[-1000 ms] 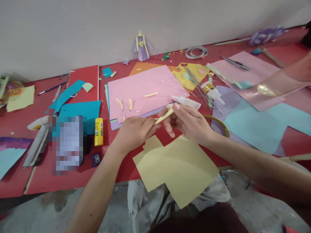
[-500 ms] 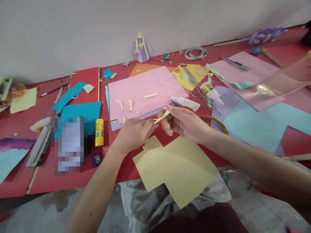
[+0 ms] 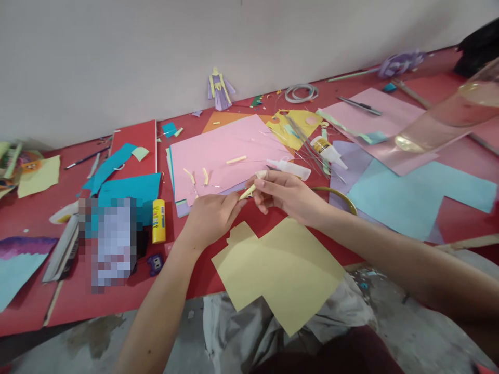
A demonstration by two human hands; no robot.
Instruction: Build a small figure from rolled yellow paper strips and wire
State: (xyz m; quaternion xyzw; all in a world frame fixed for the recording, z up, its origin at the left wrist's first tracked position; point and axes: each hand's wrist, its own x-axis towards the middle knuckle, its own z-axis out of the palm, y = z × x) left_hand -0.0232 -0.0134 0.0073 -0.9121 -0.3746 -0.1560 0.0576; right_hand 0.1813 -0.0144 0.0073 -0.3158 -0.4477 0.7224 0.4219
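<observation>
Between my two hands is a thin pale-yellow paper roll (image 3: 248, 191), tilted up to the right. My left hand (image 3: 212, 215) pinches its lower end with thumb and fingers. At the upper end, my right hand (image 3: 286, 195) closes its thumb and fingertips round the roll. A sheet of pale-yellow paper (image 3: 288, 265) with notched edges lies below my hands, hanging over the table's front edge. Just beyond them, several short yellow rolled pieces rest on a stack topped by pink paper (image 3: 222, 140); one such piece (image 3: 236, 159) lies apart on the right.
A yellow glue stick (image 3: 158, 222) stands left of my hands, near a pixelated object (image 3: 113, 244). Glue bottles (image 3: 329, 152) and wires lie to the right. A paper doll (image 3: 220, 91) leans on the wall. A clear bottle (image 3: 440, 117) crosses the right side, beyond blue paper (image 3: 409, 197).
The view has shifted a little, so the table's things sit slightly differently in it. My right hand's fingers have closed in further round the roll; both hands keep hold of it.
</observation>
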